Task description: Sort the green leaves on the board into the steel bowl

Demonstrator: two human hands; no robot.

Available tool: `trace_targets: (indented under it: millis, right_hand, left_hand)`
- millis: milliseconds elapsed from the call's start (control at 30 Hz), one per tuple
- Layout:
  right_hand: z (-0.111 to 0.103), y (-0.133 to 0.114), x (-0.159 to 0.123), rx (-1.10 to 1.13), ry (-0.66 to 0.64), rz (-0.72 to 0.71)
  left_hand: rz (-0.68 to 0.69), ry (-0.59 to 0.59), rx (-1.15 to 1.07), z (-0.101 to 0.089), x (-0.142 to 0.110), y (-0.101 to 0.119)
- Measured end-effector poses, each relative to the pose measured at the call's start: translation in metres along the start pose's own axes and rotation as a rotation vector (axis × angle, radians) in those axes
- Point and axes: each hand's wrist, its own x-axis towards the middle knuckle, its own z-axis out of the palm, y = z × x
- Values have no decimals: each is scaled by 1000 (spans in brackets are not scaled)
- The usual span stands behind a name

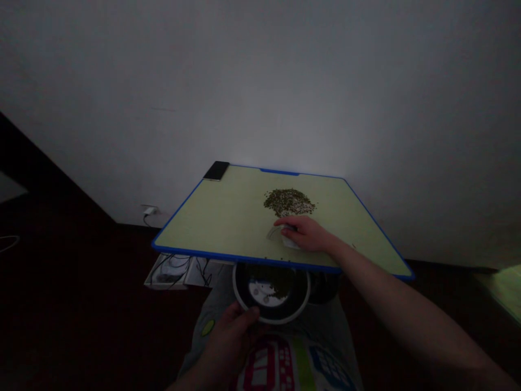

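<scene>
A loose heap of small dark green-brown grains (288, 202) lies on the pale yellow tabletop (220, 217) with blue edging. My right hand (305, 233) rests on the table just in front of the heap, its fingers closed on a small whitish, partly see-through piece (290, 243) whose kind I cannot make out. Below the table's front edge, over my lap, is a round bowl (271, 321) with a light rim and dark inside. Similar grains (280, 282) lie in it. My left hand (234, 331) grips the bowl's near-left rim, thumb on top.
A dark phone or tablet (217, 170) lies at the table's back left corner. The table's back edge is by a white wall (260, 81). Underneath, at left, are white boxes with cables (175, 270). A plug (150, 210) sits in the wall socket.
</scene>
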Motion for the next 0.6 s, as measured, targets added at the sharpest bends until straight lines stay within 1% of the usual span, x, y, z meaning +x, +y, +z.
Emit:
trace_targets:
  millis: [133,267,333,433,600]
  right_hand:
    - [-4,-9,-18,-4,69,93]
    - [2,-18,-27,-13,87,152]
    - [6,-18,-27,-34,83,146]
    - [10,-14,-23,-103,74,98]
    - [6,-1,-11,-222,51,11]
  left_hand:
    - [-5,12,-18,1,0,0]
    - [-10,22,6,3,-2,2]
    - [-8,7,6,3,-2,1]
    - [-1,-7,3,1,-1,0]
    - [17,-14,-13,1,0,0]
